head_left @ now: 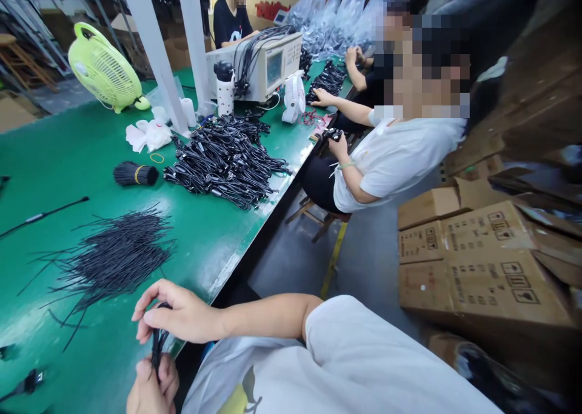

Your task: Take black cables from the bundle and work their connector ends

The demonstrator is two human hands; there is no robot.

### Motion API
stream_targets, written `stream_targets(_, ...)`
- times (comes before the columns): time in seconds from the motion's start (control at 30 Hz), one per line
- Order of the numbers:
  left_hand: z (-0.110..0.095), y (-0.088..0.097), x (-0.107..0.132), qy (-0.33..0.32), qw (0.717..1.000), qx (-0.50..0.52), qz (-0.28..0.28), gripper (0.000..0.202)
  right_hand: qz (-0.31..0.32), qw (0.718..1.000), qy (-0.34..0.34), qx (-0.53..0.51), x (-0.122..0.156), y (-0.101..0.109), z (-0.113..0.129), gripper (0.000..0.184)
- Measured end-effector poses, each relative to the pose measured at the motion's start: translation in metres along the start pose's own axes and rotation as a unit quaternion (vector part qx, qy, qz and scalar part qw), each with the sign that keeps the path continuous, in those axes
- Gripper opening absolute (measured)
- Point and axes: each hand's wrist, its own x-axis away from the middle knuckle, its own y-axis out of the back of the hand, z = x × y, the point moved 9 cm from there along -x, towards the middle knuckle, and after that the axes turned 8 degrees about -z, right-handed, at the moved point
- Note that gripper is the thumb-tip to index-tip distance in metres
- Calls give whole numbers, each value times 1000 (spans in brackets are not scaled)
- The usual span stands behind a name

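Observation:
My right hand [177,313] reaches over the edge of the green work table [77,141] and pinches a black cable [159,341] between fingers and thumb. Below it, my left hand [152,388] grips the same cable lower down, and the fingers hide part of it. Just beyond my hands lies a loose pile of thin black wires [109,259]. Farther along are a wire bundle [135,173] tied with a yellow band and a large heap of black cables [222,159]. A black plug [30,382] lies near the lower left corner.
Along the table's far side stand a beige test instrument [266,65], a small white fan [294,97] and a green fan [104,68]. Co-workers [395,159] sit at the table's right edge, handling cables. Cardboard boxes [477,256] are stacked on the floor at right.

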Motion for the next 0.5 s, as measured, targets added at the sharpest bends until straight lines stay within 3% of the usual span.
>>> stream_targets(0.17,9,-13,9,39,997,-8,71,60,-20,993,-45,-111,-3,5,-10,42)
stream_targets(0.23,2,-7,5,3,998,-12,55,59,-39,993,-43,-99,-2,9,-13,55)
stream_targets(0.33,-14,14,-8,-88,995,-50,-25,59,-50,996,-49,-46,6,11,-26,69)
stream_targets(0.4,-20,21,-14,-135,983,-105,-60,61,-15,998,-63,-1,12,5,-37,68)
stream_targets(0.5,-21,9,-16,-189,967,-166,-34,54,10,994,-93,49,18,2,-49,57)
